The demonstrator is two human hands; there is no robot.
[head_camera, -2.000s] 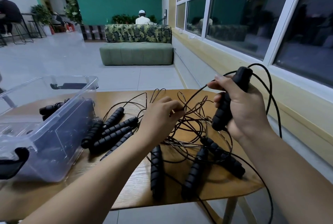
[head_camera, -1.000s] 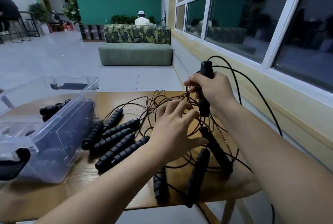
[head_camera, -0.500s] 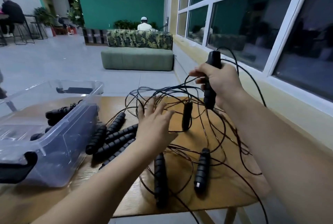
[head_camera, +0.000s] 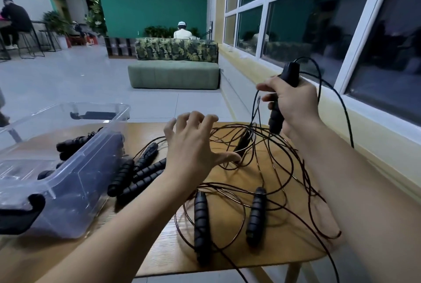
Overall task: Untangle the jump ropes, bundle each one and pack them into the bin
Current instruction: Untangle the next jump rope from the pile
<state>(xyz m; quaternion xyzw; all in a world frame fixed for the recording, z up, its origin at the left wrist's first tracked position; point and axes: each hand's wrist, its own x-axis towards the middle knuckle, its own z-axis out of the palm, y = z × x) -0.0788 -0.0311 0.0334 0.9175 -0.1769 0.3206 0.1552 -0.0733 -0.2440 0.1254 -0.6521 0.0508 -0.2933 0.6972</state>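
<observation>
while ropes (head_camera: 262,168) lie tangled and few are binned (head_camera: 68,168), a handle (head_camera: 283,93) is gripped by the right hand (head_camera: 293,105), the left hand (head_camera: 193,146) spread open.

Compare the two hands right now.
The left hand is open with fingers spread; the right hand grips a black handle. The left hand is low over the tangled cords; the right hand is higher, toward the window side. Both are bare.
</observation>
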